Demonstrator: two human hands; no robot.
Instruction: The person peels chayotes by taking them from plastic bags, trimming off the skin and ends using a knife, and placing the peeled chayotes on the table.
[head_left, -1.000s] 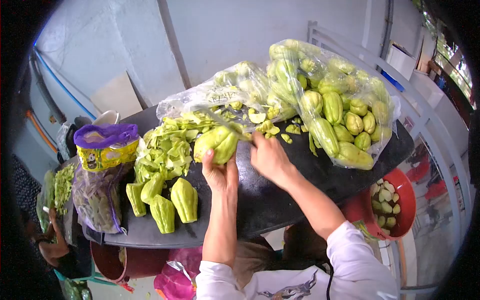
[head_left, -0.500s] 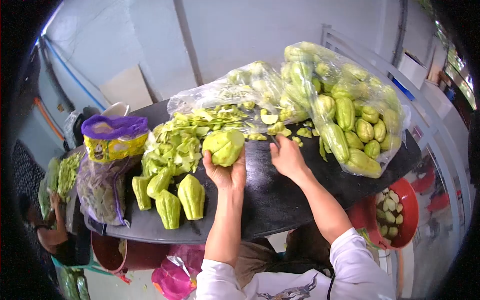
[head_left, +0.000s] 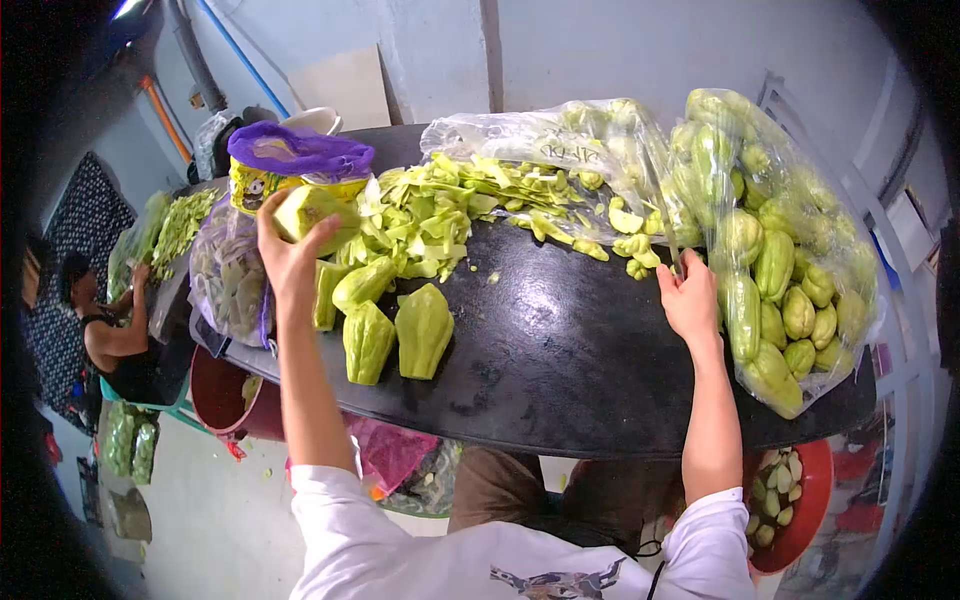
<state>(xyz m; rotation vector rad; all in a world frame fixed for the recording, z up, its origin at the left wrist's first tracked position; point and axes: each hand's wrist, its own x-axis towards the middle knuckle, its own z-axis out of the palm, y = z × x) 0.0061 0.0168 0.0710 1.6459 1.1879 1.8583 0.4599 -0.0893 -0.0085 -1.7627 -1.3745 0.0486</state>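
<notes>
My left hand (head_left: 288, 252) is wrapped round a trimmed green chayote (head_left: 322, 216), raised near the mesh sack at the left of the table. Below it stand several trimmed chayotes (head_left: 423, 332) on the black table. My right hand (head_left: 692, 298) grips a knife (head_left: 664, 200), its narrow blade pointing away from me beside the clear bag. Small cut-off chayote pieces (head_left: 632, 246) lie just left of the knife. A heap of pale green peelings (head_left: 425, 215) spreads behind the standing chayotes.
A big clear bag of whole chayotes (head_left: 790, 270) stands at the right, another plastic bag (head_left: 560, 140) behind. At left is a purple-topped mesh sack (head_left: 225, 260). Red tubs (head_left: 815, 500) sit below the table. A person (head_left: 115, 335) works at far left.
My left hand has carried the chayote leftward, towards the mesh sack. My right hand has moved right with the knife, away from the chayote. The view has turned left.
</notes>
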